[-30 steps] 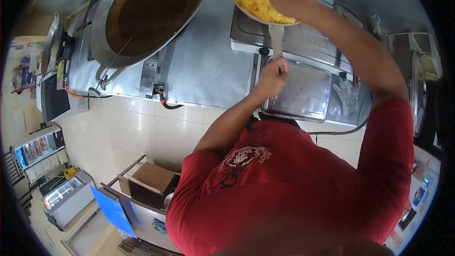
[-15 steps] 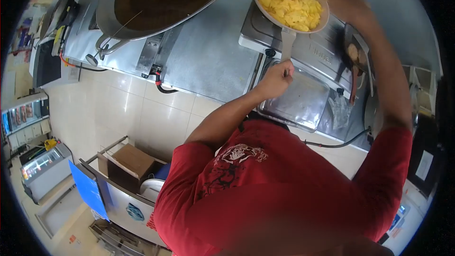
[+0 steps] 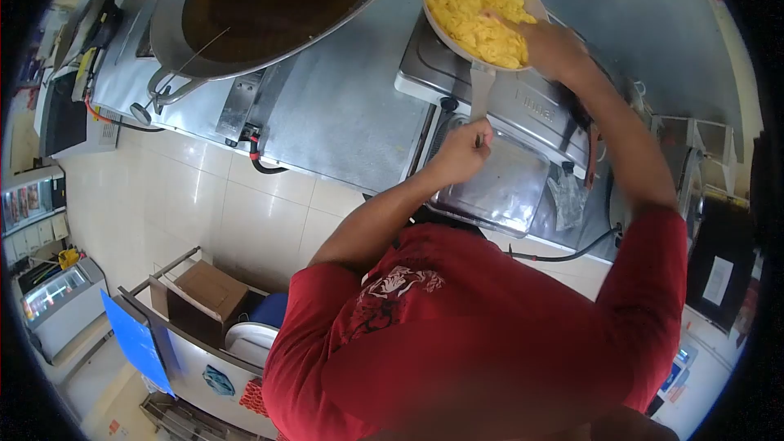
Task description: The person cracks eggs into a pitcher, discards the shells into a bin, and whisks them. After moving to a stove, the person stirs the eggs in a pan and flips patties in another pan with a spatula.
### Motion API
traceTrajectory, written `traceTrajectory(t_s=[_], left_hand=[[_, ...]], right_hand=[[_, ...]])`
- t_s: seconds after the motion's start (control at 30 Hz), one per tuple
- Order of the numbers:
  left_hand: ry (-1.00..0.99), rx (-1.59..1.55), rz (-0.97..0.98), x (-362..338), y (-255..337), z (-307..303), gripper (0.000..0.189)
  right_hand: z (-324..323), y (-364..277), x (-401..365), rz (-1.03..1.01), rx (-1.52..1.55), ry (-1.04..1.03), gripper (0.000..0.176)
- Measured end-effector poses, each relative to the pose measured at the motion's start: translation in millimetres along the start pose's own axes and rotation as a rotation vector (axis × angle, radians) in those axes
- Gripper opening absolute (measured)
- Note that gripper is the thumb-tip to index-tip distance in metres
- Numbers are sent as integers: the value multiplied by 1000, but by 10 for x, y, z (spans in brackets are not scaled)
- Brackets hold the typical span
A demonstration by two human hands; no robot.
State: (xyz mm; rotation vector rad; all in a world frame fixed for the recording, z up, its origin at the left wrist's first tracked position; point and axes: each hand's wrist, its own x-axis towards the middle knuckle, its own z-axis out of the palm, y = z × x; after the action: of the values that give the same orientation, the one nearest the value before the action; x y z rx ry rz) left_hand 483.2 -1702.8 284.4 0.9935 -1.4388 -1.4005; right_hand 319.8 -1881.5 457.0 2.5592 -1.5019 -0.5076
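My left hand [image 3: 461,153] is closed around the handle [image 3: 482,91] of a light-coloured frying pan [image 3: 535,2]. Yellow scrambled egg [image 3: 469,18] lies in the pan, which is over a silver stove [image 3: 535,106]. At the pan's right edge, my right hand [image 3: 551,49] is closed on a spatula, whose pinkish blade [image 3: 492,15] reaches into the egg. Most of the spatula is hidden by the hand and egg.
A large wok [image 3: 163,33] of dark liquid stands at upper left, a thin rod across its rim. Below the stove is a metal tray [image 3: 498,184], with a plastic bag [image 3: 567,200] beside it. A cardboard box [image 3: 211,287] sits on a cart at lower left.
My right hand has moved left and down, closer over the pan. The egg has been pushed about, baring some of the pan's right side. The whole view has shifted slightly.
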Motion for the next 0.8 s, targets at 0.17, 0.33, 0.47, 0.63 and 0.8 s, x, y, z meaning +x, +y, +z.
traceTrajectory(t_s=[0.17,0.33,0.47,0.63,0.8], left_hand=[[-34,-14,-96,-14,111,-66,16],[11,20,-14,-8,14,-54,14],[37,14,57,-14,-6,-7,13],[-57,2,-81,-14,48,-63,13],[-82,5,-130,-22,17,-29,14]], right_hand=[[-77,306,203,59,-56,-126,59],[-217,-9,43,-10,-26,-59,47],[-505,255,231,121,-60,-204,43],[-538,238,-129,34,-62,-218,37],[-402,154,130,86,-36,-170,33]])
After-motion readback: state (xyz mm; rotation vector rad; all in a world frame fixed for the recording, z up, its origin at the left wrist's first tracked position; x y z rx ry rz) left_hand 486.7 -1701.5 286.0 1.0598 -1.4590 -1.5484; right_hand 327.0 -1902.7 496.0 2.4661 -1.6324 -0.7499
